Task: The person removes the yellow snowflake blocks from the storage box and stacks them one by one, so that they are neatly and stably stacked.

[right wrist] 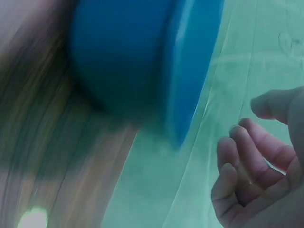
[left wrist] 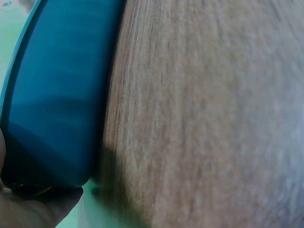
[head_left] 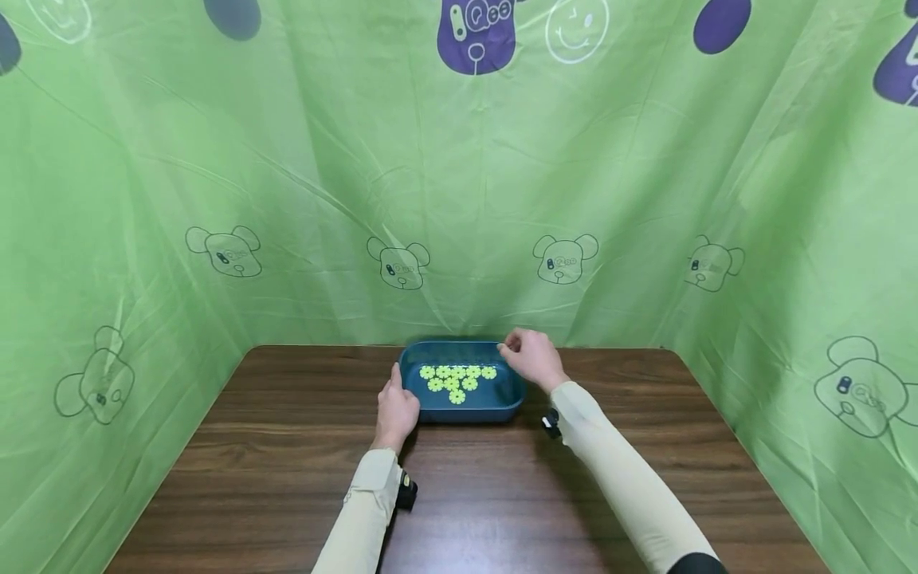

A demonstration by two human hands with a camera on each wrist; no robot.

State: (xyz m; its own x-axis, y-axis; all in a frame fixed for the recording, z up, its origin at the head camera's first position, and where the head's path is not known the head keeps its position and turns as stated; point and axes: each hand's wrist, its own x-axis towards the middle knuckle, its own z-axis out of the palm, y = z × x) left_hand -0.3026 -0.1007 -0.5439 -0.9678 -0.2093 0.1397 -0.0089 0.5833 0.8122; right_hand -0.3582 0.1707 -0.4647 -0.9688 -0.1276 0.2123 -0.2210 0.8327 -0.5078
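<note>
A dark blue, rounded rectangular basin point(head_left: 466, 414) stands near the table's far edge. On its floor, several yellow-green flower-shaped pieces point(head_left: 452, 383) lie in rows that narrow towards the front, like a downward-pointing triangle. My left hand point(head_left: 398, 409) grips the left end of the basin, one finger pointing forward along it; in the left wrist view a thumb or finger point(left wrist: 59, 206) lies by the basin's end. Above the basin's right rear corner is my right hand point(head_left: 532, 359). Its fingers point(right wrist: 251, 156) are loosely bent with the thumb apart, and nothing shows between them.
The brown wood-grain table point(head_left: 287, 446) extends to both sides and in front of the basin. A green curtain point(head_left: 466, 183) printed with bear heads hangs behind the far edge and along both sides. Small dark wrist cameras point(head_left: 406, 490) are strapped over the pale sleeves point(head_left: 624, 478).
</note>
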